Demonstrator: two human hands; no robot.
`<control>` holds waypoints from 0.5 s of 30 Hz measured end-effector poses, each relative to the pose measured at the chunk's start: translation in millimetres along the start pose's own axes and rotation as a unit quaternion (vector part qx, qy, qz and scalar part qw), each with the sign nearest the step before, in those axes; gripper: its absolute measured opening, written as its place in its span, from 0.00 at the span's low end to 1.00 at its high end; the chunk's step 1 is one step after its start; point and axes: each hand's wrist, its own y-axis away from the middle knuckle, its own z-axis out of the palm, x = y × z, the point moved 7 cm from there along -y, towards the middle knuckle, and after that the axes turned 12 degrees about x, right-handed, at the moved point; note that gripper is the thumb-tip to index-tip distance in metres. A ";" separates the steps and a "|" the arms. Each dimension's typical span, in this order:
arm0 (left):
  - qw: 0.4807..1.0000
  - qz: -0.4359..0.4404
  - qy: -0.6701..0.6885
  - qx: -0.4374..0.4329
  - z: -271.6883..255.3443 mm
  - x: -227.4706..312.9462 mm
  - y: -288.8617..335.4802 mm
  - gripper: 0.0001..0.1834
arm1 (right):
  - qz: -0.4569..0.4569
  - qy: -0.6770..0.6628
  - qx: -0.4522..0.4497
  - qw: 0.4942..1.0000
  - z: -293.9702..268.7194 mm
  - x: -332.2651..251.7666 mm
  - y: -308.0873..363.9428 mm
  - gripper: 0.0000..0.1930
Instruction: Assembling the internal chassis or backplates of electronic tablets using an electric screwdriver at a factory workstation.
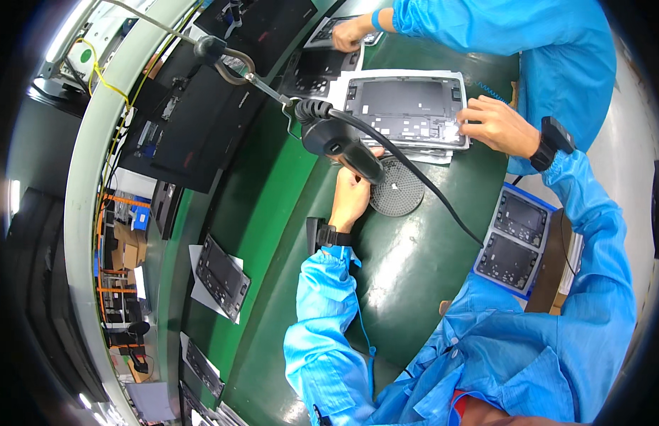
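Note:
A grey tablet-like housing panel (404,99) with a dark recess and several small white pieces lies on white sheets in front of me. At its right edge, my right hand (498,126) has its fingers pinched together; what they hold is too small to make out. My left hand (350,199) is curled near the panel's lower left corner, its fingers partly hidden behind a hanging black hand-held scanner (343,148). Beside that hand sits a round grey dotted disc (398,188) with a small white piece on it.
Another person's hand (348,33) reaches over more panels at the far end. The scanner's black cable (429,181) crosses the green bench (386,263). A blue tray (522,290) with two panels stands at my right. More panels (221,277) lie at left, below dark monitors (194,106).

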 end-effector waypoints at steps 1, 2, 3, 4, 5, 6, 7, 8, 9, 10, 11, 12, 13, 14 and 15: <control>1.000 0.000 -0.001 0.000 1.5 1.5 -0.2 0.19 | -0.048 0.009 -0.023 0.999 4.5 1.2 -0.1 0.10; 1.000 -0.015 0.011 0.000 2.3 -1.5 1.0 0.18 | -0.074 0.026 -0.049 0.996 8.3 2.0 -2.8 0.08; 0.999 -0.030 0.023 0.001 2.8 -4.7 1.9 0.18 | -0.075 0.024 -0.049 0.996 7.4 4.8 -6.1 0.08; 0.999 -0.031 0.023 0.002 2.9 -6.3 0.5 0.18 | -0.105 0.035 -0.069 0.991 8.8 4.4 -7.9 0.09; 1.000 -0.022 0.022 0.000 2.8 -6.3 -2.1 0.18 | -0.136 0.046 -0.089 0.986 10.6 1.9 -10.9 0.09; 1.000 -0.014 0.020 -0.002 2.6 -6.4 -3.0 0.17 | -0.152 0.029 -0.103 0.983 16.9 0.6 -10.3 0.10; 1.000 -0.015 0.020 0.000 2.8 -7.9 -1.5 0.17 | -0.154 0.027 -0.102 0.982 16.6 -0.4 -10.6 0.10; 1.000 -0.009 0.020 0.007 2.4 -6.9 -0.5 0.17 | -0.153 0.031 -0.090 0.984 14.0 -0.6 -12.0 0.11; 1.000 -0.004 0.020 0.014 1.9 -6.0 -0.1 0.17 | -0.152 0.035 -0.077 0.985 10.6 -0.1 -13.6 0.11; 1.000 -0.004 0.019 0.016 1.5 -5.8 -1.8 0.17 | -0.110 0.007 -0.073 0.991 6.4 5.9 -16.1 0.10; 1.000 -0.011 -0.001 0.018 0.7 -7.8 -4.0 0.17 | -0.112 0.005 -0.072 0.991 3.9 5.1 -20.1 0.10; 0.999 -0.019 -0.022 0.019 0.5 -9.7 -7.0 0.18 | -0.062 -0.050 -0.033 0.996 -4.0 9.6 -27.2 0.09; 0.999 -0.019 -0.022 0.021 1.0 -10.2 -10.3 0.18 | -0.011 -0.105 0.005 0.994 -12.2 15.1 -33.4 0.09; 0.998 -0.020 -0.004 0.051 -3.2 -9.6 -14.0 0.19 | 0.013 -0.137 0.014 0.990 -18.2 13.4 -43.2 0.09; 0.996 -0.022 0.014 0.081 -7.1 -9.1 -19.1 0.21 | 0.010 -0.139 0.014 0.990 -18.5 10.8 -49.3 0.09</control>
